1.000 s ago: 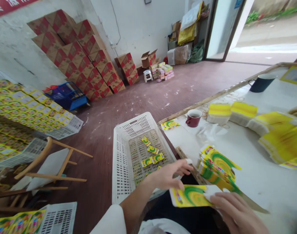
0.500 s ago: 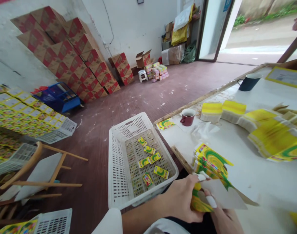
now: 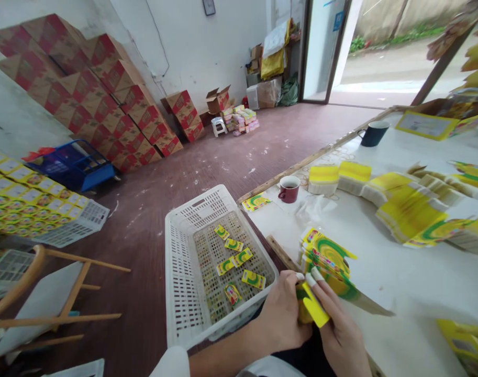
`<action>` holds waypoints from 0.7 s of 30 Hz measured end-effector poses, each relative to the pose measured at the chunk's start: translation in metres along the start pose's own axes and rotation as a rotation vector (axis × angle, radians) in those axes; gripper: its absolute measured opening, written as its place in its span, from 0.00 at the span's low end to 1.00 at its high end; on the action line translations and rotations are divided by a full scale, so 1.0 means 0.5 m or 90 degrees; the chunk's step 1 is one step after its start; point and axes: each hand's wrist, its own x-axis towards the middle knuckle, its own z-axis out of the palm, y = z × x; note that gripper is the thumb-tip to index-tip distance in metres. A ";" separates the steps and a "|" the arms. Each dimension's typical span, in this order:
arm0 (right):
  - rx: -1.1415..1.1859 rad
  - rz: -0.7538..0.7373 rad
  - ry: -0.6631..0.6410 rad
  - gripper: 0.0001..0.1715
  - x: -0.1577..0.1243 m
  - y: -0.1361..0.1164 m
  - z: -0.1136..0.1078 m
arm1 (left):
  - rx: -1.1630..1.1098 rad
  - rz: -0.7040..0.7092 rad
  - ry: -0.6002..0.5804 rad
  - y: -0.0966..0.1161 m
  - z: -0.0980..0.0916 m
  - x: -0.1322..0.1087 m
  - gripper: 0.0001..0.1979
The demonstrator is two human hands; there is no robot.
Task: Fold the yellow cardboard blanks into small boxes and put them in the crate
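Between my two hands, close to the table's near edge, is a small yellow carton point(image 3: 315, 310) with its flap standing out. My left hand point(image 3: 285, 309) is closed around its left side and hides most of it. White coverings sit on the fingertips of my right hand point(image 3: 336, 322), whose fingers press along the carton's right side. Just beyond my hands a stack of flat yellow-and-green cartons point(image 3: 328, 256) leans on the table. To the left stands a white plastic crate point(image 3: 171, 272) holding several small yellow-green cartons point(image 3: 254, 279).
On the white table point(image 3: 364, 277) are a maroon cup point(image 3: 289, 189), a dark mug point(image 3: 374, 134) and bundled yellow cartons point(image 3: 409, 201). A wooden chair point(image 3: 58, 293) is at the left. Behind it stand a blue trolley point(image 3: 85, 167) and stacked cardboard boxes point(image 3: 89, 94).
My right hand has come up onto the carton, and the grey-white panel seen before no longer shows; a yellow flap does. The view has shifted to the right.
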 end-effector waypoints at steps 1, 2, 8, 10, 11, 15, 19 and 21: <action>-0.011 0.003 0.010 0.28 0.003 0.000 -0.003 | 0.034 -0.009 0.010 0.004 -0.004 -0.002 0.36; -0.019 0.005 0.005 0.29 0.008 -0.002 -0.008 | 0.057 -0.019 0.008 0.009 -0.012 -0.002 0.34; 0.010 0.005 -0.269 0.23 0.067 -0.043 -0.083 | 0.015 -0.078 -0.102 0.030 -0.094 0.020 0.31; 0.043 0.013 -0.328 0.19 0.086 -0.054 -0.104 | 0.050 -0.041 -0.130 0.024 -0.102 0.032 0.31; 0.058 0.013 -0.341 0.18 0.091 -0.058 -0.108 | 0.064 -0.014 -0.144 0.023 -0.101 0.037 0.30; 0.078 0.053 -0.217 0.25 0.086 -0.076 -0.080 | 0.107 0.045 -0.101 0.028 -0.089 0.043 0.28; 0.082 0.033 -0.101 0.44 0.085 -0.078 -0.058 | 0.095 -0.017 -0.132 0.007 -0.134 0.045 0.31; 0.021 0.052 -0.049 0.34 0.102 -0.067 -0.072 | 0.110 -0.079 -0.126 -0.032 -0.186 0.045 0.33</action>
